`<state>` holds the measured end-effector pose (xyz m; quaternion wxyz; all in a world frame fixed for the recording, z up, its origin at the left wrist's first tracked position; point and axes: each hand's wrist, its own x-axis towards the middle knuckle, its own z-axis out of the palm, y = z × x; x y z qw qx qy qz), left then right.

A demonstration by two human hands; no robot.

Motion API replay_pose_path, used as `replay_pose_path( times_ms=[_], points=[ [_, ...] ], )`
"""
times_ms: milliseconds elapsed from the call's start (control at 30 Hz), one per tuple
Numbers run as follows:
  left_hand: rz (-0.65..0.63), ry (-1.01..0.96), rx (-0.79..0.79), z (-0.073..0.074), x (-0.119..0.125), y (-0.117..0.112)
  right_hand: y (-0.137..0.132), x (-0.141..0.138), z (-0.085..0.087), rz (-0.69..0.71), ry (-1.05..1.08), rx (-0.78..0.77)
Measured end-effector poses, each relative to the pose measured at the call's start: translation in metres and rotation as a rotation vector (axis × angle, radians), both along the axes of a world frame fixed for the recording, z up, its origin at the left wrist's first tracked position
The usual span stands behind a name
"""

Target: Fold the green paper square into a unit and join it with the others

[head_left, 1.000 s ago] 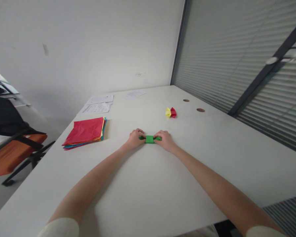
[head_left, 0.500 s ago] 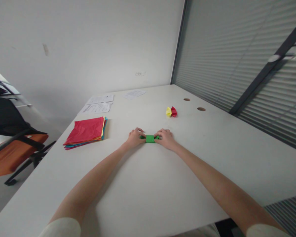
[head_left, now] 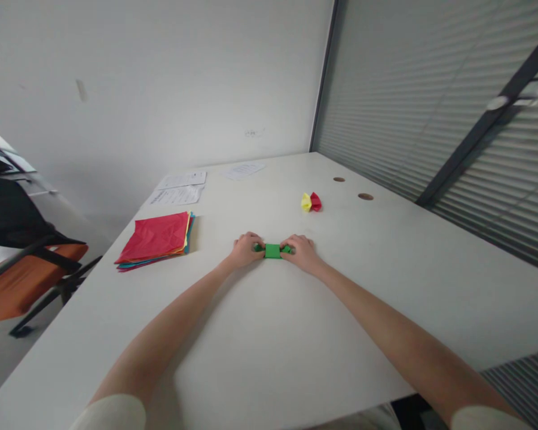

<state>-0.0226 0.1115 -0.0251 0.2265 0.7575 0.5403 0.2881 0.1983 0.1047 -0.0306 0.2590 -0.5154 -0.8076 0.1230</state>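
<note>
A small piece of folded green paper lies on the white table, with a flat square middle and narrower ends. My left hand pinches its left end between thumb and fingers. The right end is gripped the same way by my right hand. Fingers partly cover both ends. Beyond my hands sits a small yellow and red paper piece, pinched in at its middle like a bow.
To the left, a stack of coloured tissue paper has a red sheet on top. Printed sheets lie farther back. Two round holes pierce the table near the blinds. An orange chair stands beyond its left edge.
Hardly anything differs. Both hands keep hold of the green paper in the same place, with at most a slight shift of the fingers.
</note>
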Motion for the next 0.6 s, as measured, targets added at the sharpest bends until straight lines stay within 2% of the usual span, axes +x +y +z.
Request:
replay_pose_path(
  times_ms=[167, 333, 433, 533, 600],
  points=[
    [-0.093, -0.533, -0.174, 0.007, 0.005, -0.001, -0.005, 0.004, 0.003, 0.12, 0.117, 0.181],
    [-0.125, -0.671, -0.307, 0.018, 0.015, -0.012, -0.01, 0.002, 0.01, 0.157, 0.211, 0.326],
    [-0.104, -0.707, -0.294, 0.02, 0.019, -0.015, -0.013, -0.001, 0.01, 0.182, 0.405, 0.265],
    [-0.105, -0.705, -0.301, 0.021, 0.022, -0.018, -0.014, -0.005, 0.011, 0.125, 0.634, 0.07],
    [-0.111, -0.704, -0.315, 0.023, 0.024, -0.02, -0.015, -0.008, 0.012, 0.09, 0.711, -0.062]
  ],
)
